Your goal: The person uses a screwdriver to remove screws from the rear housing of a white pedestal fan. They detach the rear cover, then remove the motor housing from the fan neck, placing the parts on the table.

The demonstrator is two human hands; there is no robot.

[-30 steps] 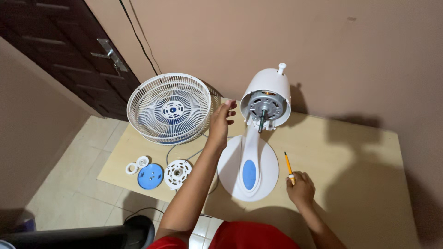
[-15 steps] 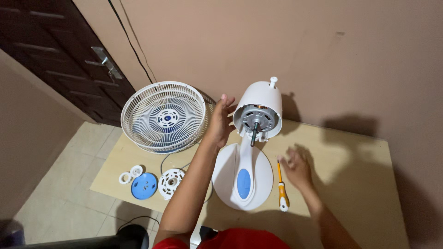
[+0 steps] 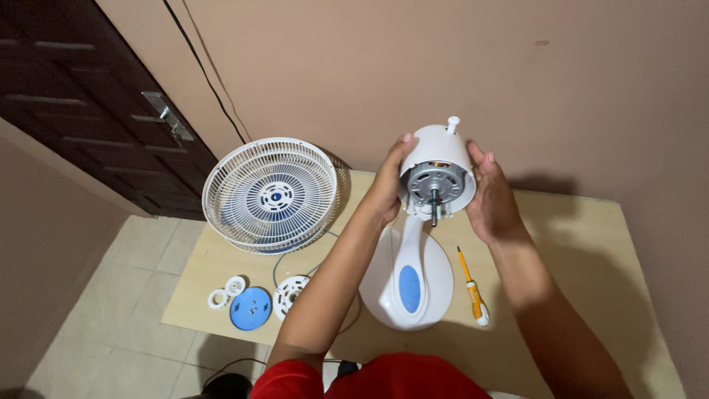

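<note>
White motor housing point(image 3: 437, 151) sits between both palms — left hand point(image 3: 388, 185) cupped on its left flank, right hand point(image 3: 491, 193) on its right flank. Fingers of both hands are spread and curved around the shell, wrapped on it, not fisted. Left fingertips point(image 3: 405, 140) reach the upper edge of the shell; right fingertips point(image 3: 473, 150) lie just below the small white knob point(image 3: 453, 123) on top.

Exposed metal motor face point(image 3: 436, 182) points at the camera, framed between the two thumbs, with the shaft point(image 3: 434, 210) sticking out just under them. Housing sits atop the white neck, which runs down to the oval fan base point(image 3: 406, 277) with its blue inlay, below both wrists on the wooden table point(image 3: 583, 244).

Yellow-handled screwdriver point(image 3: 472, 287) lies flat on the table under the right wrist, just beside the base, untouched.

Outboard of the left forearm — white fan guard point(image 3: 272, 193) leaning near the wall, well apart from the fingers. Nearer the left elbow: white perforated disc point(image 3: 289, 295), blue round cap point(image 3: 250, 308), two small white rings point(image 3: 226, 292).
</note>
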